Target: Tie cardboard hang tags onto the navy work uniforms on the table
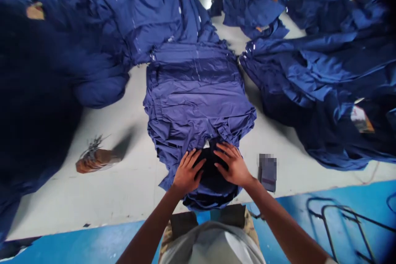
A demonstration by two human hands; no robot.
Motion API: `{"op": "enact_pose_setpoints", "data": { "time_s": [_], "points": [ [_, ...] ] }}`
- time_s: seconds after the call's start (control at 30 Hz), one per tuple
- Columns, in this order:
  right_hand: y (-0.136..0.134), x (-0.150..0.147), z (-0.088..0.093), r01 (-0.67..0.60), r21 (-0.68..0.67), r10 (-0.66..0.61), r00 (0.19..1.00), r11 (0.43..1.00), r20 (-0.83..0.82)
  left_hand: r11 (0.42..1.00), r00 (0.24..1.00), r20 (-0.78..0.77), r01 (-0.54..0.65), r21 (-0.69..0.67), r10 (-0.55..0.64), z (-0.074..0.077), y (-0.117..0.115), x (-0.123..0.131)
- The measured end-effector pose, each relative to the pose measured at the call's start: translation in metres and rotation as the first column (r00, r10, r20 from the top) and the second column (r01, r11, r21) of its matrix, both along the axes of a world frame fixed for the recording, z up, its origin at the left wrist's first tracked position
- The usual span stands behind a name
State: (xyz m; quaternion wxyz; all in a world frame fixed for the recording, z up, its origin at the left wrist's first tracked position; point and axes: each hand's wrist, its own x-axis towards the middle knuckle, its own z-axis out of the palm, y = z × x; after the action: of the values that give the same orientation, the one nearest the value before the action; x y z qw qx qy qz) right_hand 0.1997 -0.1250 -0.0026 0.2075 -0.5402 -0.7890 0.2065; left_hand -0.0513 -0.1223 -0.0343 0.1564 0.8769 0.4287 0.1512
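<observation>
A tall stack of navy blue garments lies in front of me on the white table. At its near end, my left hand rests on the cloth with its fingers stretched out. My right hand lies opposite, its fingers spread over the same top garment. Between the two hands is a darker opening in the cloth, with a small white label at its far edge. Neither hand is closed around anything. What the fingertips press under the folds cannot be made out.
Large piles of navy garments stand left, behind and right. On the white table lie a brown object with grey strands and a dark rectangular object. A black metal frame stands on the blue floor at right.
</observation>
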Motion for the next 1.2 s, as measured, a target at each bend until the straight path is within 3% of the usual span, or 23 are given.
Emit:
{"op": "enact_pose_setpoints", "data": {
  "time_s": [0.13,0.3,0.63,0.97,1.07,1.2],
  "points": [
    [-0.002,0.012,-0.035,-0.094,0.005,0.093,0.987,0.996,0.133,0.999,0.999,-0.002,0.044,0.014,-0.044,-0.020,-0.001,-0.007],
    [-0.015,0.007,-0.064,-0.102,0.003,0.100,0.979,0.995,0.177,0.998,0.998,-0.007,0.061,0.031,-0.061,-0.030,-0.008,-0.009],
    [-0.021,0.006,-0.077,-0.050,0.048,0.044,0.992,0.998,0.117,0.994,0.999,0.013,0.042,0.100,-0.043,-0.049,-0.013,-0.010],
    [-0.037,0.010,-0.086,-0.017,0.160,-0.006,0.990,0.987,0.143,0.978,0.997,-0.039,0.071,0.195,-0.064,-0.046,-0.020,-0.007],
    [-0.039,0.010,-0.094,0.000,0.191,-0.025,0.991,0.982,0.130,0.975,0.999,-0.037,-0.007,0.221,0.016,-0.043,-0.033,0.002],
    [-0.039,0.010,-0.102,0.017,0.217,-0.045,0.991,0.976,0.127,0.959,0.992,0.023,-0.126,0.254,0.125,-0.044,-0.073,0.021]
  ]
}}
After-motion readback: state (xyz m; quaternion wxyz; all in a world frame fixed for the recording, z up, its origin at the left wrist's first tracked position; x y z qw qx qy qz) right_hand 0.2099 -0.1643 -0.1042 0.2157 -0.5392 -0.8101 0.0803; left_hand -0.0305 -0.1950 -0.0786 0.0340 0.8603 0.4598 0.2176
